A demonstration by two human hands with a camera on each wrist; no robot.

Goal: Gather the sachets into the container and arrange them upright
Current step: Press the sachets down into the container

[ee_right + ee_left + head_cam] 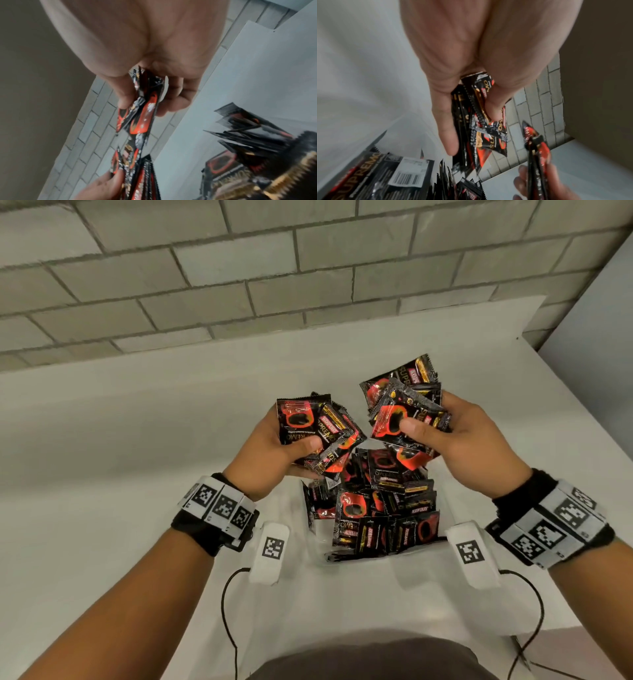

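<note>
Both hands hover above a clear container (320,537) that stands on the white table and holds several black-and-red sachets (383,508), some upright, some leaning. My left hand (301,453) grips a fanned bundle of sachets (308,422), thumb on top; the left wrist view shows the bundle (488,135) pinched between thumb and fingers (450,142). My right hand (421,429) grips a second bundle (400,398) a little higher and to the right, which appears in the right wrist view as an edge-on stack of sachets (144,119). The two bundles are close but apart.
The white table (137,457) runs back to a grey brick wall (239,285). The table's right edge (589,412) drops off beside my right hand. Black cables (226,611) hang from both wrists near my body.
</note>
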